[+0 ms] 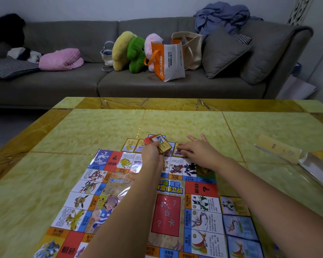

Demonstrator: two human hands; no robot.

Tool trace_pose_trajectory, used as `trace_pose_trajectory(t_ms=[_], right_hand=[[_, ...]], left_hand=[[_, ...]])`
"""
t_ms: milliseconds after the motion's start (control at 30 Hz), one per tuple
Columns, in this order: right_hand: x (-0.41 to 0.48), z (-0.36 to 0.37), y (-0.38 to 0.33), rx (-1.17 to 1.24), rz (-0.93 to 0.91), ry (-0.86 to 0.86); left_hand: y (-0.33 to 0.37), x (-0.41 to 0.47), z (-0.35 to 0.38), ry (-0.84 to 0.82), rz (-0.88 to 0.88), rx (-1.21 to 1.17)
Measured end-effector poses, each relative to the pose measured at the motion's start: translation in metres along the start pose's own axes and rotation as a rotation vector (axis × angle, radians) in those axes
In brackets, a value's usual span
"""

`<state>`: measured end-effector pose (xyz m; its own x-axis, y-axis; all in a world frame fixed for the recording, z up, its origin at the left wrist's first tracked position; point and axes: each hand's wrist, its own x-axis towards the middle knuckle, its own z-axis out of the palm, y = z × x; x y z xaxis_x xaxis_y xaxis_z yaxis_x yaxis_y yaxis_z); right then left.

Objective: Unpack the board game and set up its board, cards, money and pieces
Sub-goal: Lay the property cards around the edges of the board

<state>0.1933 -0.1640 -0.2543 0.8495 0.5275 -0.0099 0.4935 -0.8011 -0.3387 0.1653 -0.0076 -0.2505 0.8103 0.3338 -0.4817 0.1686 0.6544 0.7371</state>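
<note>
One card stack [160, 144] in left hand [151, 154], right hand [197, 148] touching card [175, 151]

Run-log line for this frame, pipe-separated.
left hand: holds card stack | right hand: touches card at board far edge | board: spread on table

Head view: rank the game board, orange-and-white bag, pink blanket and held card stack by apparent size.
1. Game board.
2. Orange-and-white bag and pink blanket, too alike to separate.
3. Card stack in the left hand.
</note>
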Motion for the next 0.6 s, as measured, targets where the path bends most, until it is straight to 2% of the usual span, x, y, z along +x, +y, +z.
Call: trace_pose_trajectory(t_ms=[400, 600], right_hand=[[-0.004, -0.006, -0.002, -0.012, -0.013, -0.036], [-0.009, -0.011, -0.010, 0.137, -0.009, 0.148]], left_hand=[[-0.001, -0.005, 0.003, 0.015, -0.012, -0.008], [0.018, -0.018, 0.004, -0.045, 0.013, -0.071]])
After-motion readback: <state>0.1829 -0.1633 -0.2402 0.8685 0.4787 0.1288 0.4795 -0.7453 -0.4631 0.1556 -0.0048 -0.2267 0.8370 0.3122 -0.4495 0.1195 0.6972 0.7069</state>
